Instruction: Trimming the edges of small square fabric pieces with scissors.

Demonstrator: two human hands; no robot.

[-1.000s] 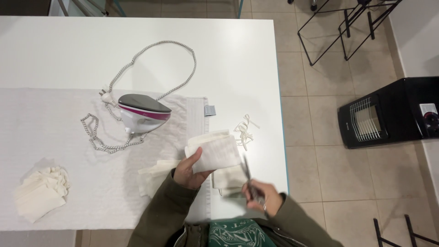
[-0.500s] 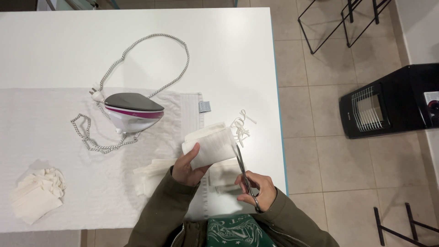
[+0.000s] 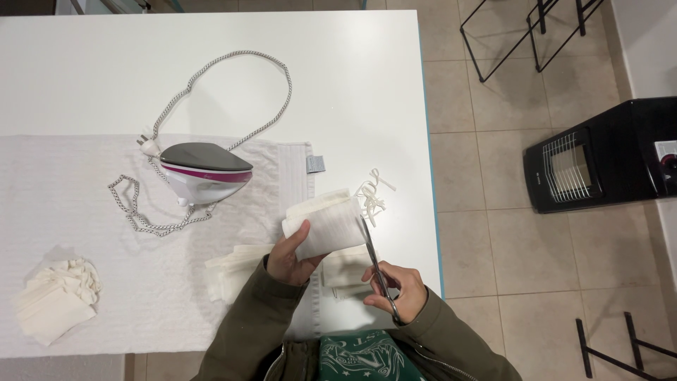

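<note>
I see the left hand (image 3: 283, 259) gripping the folded cloth (image 3: 326, 227) above the table edge (image 3: 422, 141). Right hand (image 3: 395, 289) holds scissors (image 3: 375, 264), blades pointing away, meeting the cloth's right edge, just right of the left hand.

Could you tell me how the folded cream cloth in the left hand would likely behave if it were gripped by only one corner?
The folded cream cloth would probably flop and unfold: it is thin fabric in layers, and the left hand pinches it to keep it flat. It looks light, since a thumb and fingers carry it. It likely offers little stiffness against the scissors in the right hand.
</note>
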